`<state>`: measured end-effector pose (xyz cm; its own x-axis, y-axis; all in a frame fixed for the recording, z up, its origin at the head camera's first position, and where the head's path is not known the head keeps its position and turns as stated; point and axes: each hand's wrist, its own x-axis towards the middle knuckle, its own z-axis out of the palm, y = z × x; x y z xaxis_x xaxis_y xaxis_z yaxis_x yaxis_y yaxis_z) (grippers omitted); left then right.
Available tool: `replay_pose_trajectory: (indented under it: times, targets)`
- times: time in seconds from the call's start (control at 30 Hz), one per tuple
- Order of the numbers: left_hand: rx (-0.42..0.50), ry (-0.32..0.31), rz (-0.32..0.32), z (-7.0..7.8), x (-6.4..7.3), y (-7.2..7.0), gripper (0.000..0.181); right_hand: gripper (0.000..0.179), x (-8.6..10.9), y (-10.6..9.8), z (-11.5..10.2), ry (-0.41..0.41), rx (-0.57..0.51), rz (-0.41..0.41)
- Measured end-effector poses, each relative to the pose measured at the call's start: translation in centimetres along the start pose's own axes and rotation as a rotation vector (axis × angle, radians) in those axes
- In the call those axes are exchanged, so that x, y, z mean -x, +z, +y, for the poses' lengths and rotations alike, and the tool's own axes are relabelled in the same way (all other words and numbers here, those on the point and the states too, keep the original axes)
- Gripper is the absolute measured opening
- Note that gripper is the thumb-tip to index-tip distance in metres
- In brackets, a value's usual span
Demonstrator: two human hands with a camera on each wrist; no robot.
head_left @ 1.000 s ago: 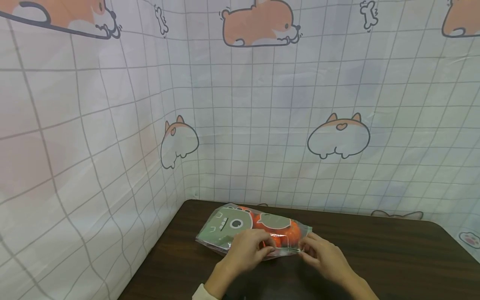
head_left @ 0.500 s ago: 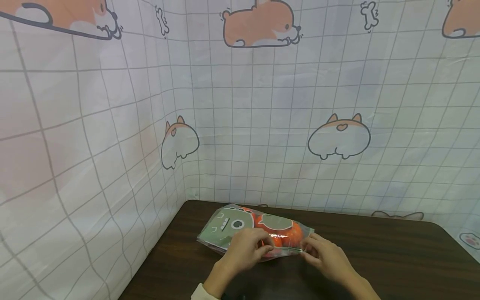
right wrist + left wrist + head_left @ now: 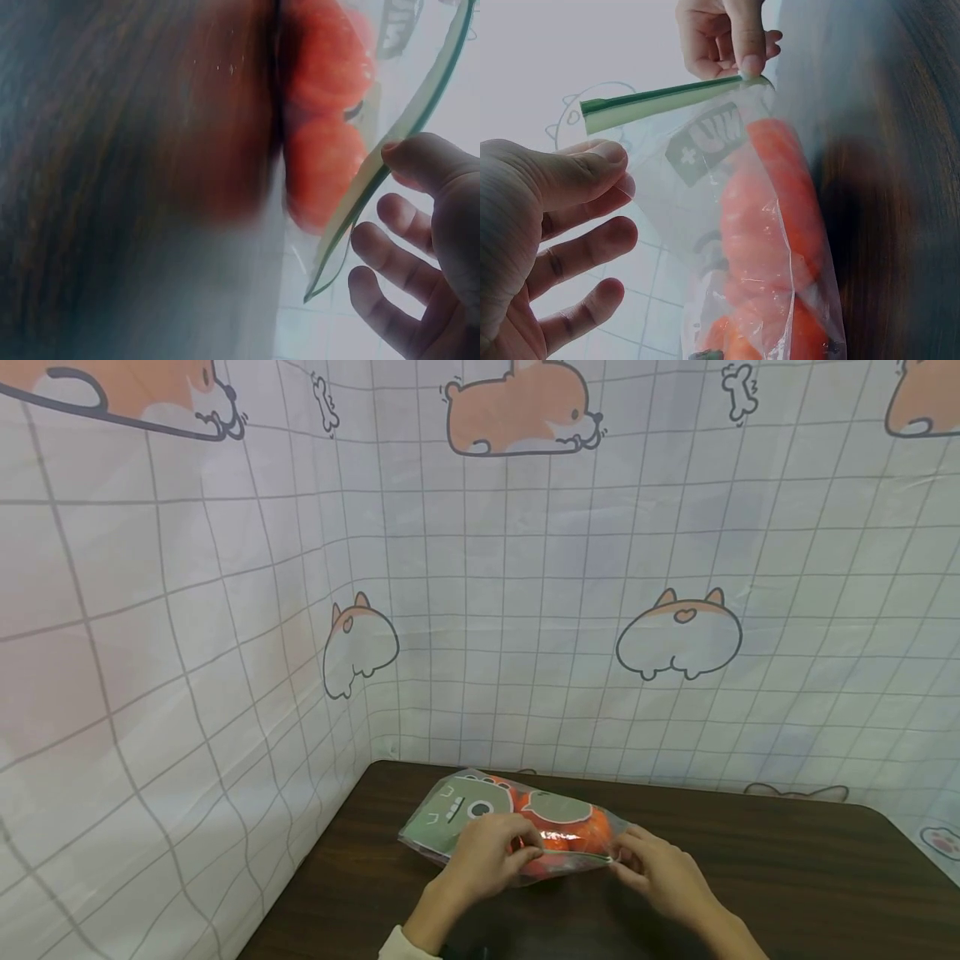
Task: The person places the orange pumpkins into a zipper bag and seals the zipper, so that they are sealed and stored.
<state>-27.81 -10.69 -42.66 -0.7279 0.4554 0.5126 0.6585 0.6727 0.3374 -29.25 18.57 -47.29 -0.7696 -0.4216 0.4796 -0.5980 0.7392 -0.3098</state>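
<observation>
A clear zip bag (image 3: 450, 827), printed with a green monster face, lies on its side on the table. Through its plastic show several round, glossy orange-red things (image 3: 757, 225) whose exact kind I cannot tell. A green zip strip (image 3: 652, 105) runs along the mouth. My left hand (image 3: 491, 852) pinches the bag's edge near one end of that strip between thumb and forefinger; the other fingers (image 3: 592, 247) stand apart. At the strip's other stretch, my right hand (image 3: 660, 872) pinches the zip between thumb and forefinger, its remaining fingers loosely bent.
The dark wooden table (image 3: 787, 868) extends to the right of the bag. Behind it and at the left hangs a white gridded cloth (image 3: 510, 693) with dog drawings. A light sleeve (image 3: 405, 946) covers my left wrist.
The bag has shifted slightly to the right. My right hand has moved a little right with the zip, while the left has barely moved.
</observation>
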Motion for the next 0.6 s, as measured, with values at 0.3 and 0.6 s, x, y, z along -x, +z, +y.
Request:
replay_pose_trajectory:
  times: [0.3,0.6]
  targets:
    - [0.010,0.003,0.001,-0.2,0.1,-0.2,0.004,0.019,0.1,-0.1,0.9,0.032,0.022,-0.014]
    - [0.010,0.007,0.018,-0.4,0.0,-0.2,0.006,0.017,0.3,-0.5,2.0,0.048,0.026,-0.041]
